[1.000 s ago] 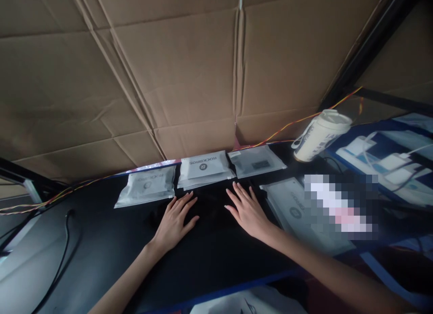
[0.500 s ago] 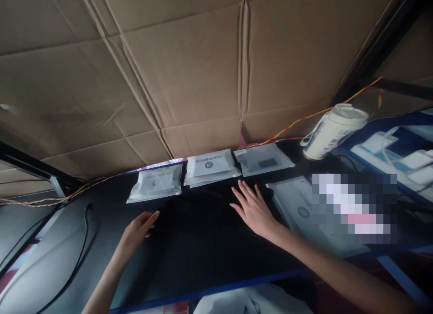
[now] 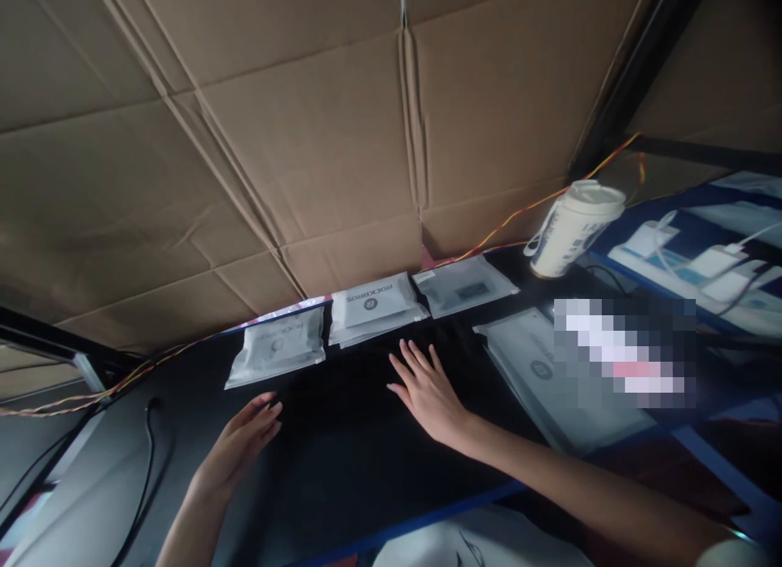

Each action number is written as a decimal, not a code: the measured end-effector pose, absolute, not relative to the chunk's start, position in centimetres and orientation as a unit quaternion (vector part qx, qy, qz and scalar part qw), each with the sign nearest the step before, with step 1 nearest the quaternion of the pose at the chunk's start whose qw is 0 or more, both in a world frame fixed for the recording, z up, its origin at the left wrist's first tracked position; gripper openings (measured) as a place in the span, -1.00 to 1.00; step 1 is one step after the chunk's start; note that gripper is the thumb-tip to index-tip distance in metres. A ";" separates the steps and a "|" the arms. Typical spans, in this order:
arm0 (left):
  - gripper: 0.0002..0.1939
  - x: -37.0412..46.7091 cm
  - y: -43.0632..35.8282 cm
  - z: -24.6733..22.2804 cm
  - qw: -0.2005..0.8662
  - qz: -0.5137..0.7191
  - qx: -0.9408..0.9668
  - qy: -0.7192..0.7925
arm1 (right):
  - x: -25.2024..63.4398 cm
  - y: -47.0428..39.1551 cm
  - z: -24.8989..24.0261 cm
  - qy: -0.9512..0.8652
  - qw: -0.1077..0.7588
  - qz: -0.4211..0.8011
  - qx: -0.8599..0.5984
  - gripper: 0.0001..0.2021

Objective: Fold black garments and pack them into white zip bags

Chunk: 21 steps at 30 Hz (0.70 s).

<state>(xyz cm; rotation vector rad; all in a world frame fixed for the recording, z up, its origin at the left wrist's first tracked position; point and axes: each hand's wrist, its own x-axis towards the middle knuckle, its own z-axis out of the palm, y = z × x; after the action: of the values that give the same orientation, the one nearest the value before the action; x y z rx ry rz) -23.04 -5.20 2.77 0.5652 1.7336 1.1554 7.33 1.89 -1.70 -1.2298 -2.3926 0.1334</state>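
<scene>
Three frosted zip pouches line the back of the black table (image 3: pixel 342 453). Just in front of the left pouch (image 3: pixel 278 347), my left hand (image 3: pixel 248 432) hovers with its fingers apart and nothing in them. The middle pouch (image 3: pixel 379 302) is printed ROCKBROS. A small dark item shows through the right pouch (image 3: pixel 467 286). My right hand (image 3: pixel 428 392) is spread, palm down, in front of the middle and right pouches, holding nothing; whether it touches the table I cannot tell. To its right lies a larger frosted pouch (image 3: pixel 538 371), partly under a blurred-out patch.
A cream tumbler (image 3: pixel 577 229) stands at the back right. Beyond it, white chargers (image 3: pixel 721 270) sit in a power strip. Cardboard (image 3: pixel 305 143) walls the back, with red-yellow wires along its foot. A black cable (image 3: pixel 147 469) runs down the left side.
My left hand's fingers have opened out. My right hand sits slightly further left, still spread. The view has shifted and tilted a little; the pouches stay in their row.
</scene>
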 end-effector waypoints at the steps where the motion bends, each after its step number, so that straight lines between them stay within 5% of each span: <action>1: -0.60 -23.1 -5.1 3.1 0.482 0.485 0.220 0.696 | 7.4 1.9 -2.0 -0.867 0.218 0.053 -0.445 -0.54; 7: -0.76 -19.0 -2.5 8.3 0.529 0.561 0.173 0.613 | 7.8 2.2 -1.5 -0.859 0.242 0.152 -0.424 -0.55; 12: -0.79 -11.3 1.9 12.1 0.584 0.532 0.351 0.502 | 9.2 3.4 1.6 -0.700 0.397 0.403 -0.436 -0.55; 15: -0.72 -7.0 3.6 11.0 0.590 0.467 0.466 0.465 | 11.4 4.0 2.9 -0.533 0.418 0.555 -0.483 -0.41; 21: -0.74 -3.9 2.6 4.5 0.270 0.319 0.760 0.497 | 13.9 3.7 1.6 -0.492 0.348 0.581 -0.546 -0.48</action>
<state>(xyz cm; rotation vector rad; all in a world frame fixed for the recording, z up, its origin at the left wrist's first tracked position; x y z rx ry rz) -3.92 2.64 4.53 2.0493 1.3404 0.8587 13.88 3.69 1.61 -1.4171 -1.2770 1.5079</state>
